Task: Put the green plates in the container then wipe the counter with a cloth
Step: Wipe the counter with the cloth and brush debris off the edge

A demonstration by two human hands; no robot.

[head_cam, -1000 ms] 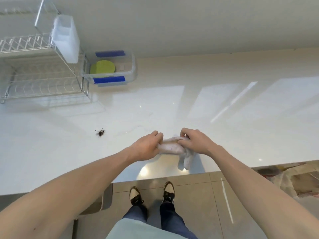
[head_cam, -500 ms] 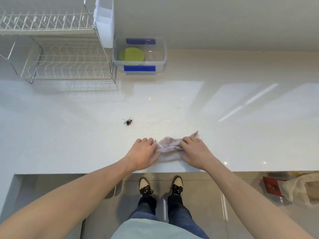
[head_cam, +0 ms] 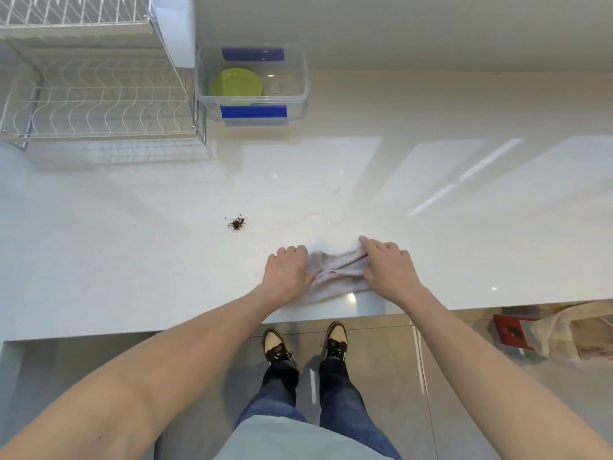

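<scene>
A pale pinkish cloth lies bunched on the white counter close to its front edge. My left hand presses on the cloth's left end and my right hand holds its right end, fingers bent over the fabric. Green plates lie inside a clear plastic container with blue clips at the back of the counter. A small dark heap of crumbs sits left of the cloth, and a thin puddle of water glistens just behind it.
A wire dish rack with a white cutlery holder stands at the back left, touching the container. Below the counter edge are grey floor tiles, my shoes and, at right, a red item with plastic wrapping.
The cloth, lifted and hanging between my hands a second ago, now lies flat on the counter under both hands. The camera has swung left and down, shifting the rack and container rightwards.
</scene>
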